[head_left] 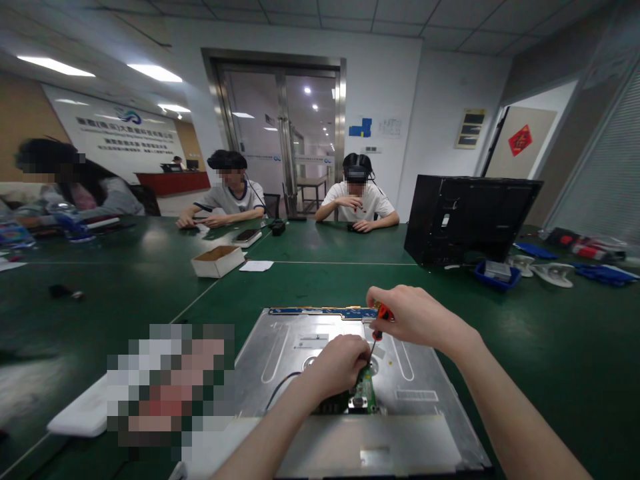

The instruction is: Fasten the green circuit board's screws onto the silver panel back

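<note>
A flat metal display panel (280,380) lies back side up on the table in front of me. Near its middle is a green circuit board (369,393), partly covered by my left hand (345,363). Those fingers are bent together at the board, beside the screwdriver tip, and whatever they pinch is hidden. My right hand (400,313) grips the orange-red handle of a screwdriver (383,313) from above. Its thin shaft slants down to the board, close to my left fingertips. A blue circuit strip (320,313) runs along the panel's far edge.
Left of the panel, a white object (80,410) lies beside a blurred-out patch. Farther off stand a small open box (218,261), a black monitor casing (470,220) and a blue tray (497,275). Several people sit across the green table (310,280).
</note>
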A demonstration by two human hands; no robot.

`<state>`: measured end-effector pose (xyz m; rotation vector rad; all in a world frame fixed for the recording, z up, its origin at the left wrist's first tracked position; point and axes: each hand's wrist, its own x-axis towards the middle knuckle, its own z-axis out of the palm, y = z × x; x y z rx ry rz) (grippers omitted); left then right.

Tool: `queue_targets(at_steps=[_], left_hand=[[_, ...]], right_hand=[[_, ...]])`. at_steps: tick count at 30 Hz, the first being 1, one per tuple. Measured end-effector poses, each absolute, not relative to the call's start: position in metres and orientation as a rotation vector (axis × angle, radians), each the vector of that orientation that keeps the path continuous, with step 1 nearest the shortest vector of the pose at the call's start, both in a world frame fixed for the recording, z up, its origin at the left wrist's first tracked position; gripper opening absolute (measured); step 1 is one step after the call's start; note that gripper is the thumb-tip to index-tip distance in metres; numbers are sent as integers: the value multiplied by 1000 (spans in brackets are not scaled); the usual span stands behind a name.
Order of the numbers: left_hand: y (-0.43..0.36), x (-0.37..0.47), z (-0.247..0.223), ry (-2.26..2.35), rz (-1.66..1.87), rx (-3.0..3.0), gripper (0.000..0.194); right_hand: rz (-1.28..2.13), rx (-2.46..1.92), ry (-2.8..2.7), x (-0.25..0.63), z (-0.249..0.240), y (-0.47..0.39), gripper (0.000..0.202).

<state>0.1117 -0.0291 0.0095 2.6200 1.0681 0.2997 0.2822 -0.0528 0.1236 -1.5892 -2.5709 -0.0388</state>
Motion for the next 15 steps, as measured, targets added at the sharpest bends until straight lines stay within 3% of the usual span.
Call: queue_targets(at_steps=[10, 15], left_hand=[[-30, 111, 7, 1024, 321, 2681, 16], [-28, 112, 4, 1031, 309, 2685, 15]], right_hand=[[263, -1368, -2611, 300, 118, -58, 19], [85, -1500, -2597, 297, 117, -52, 15]])
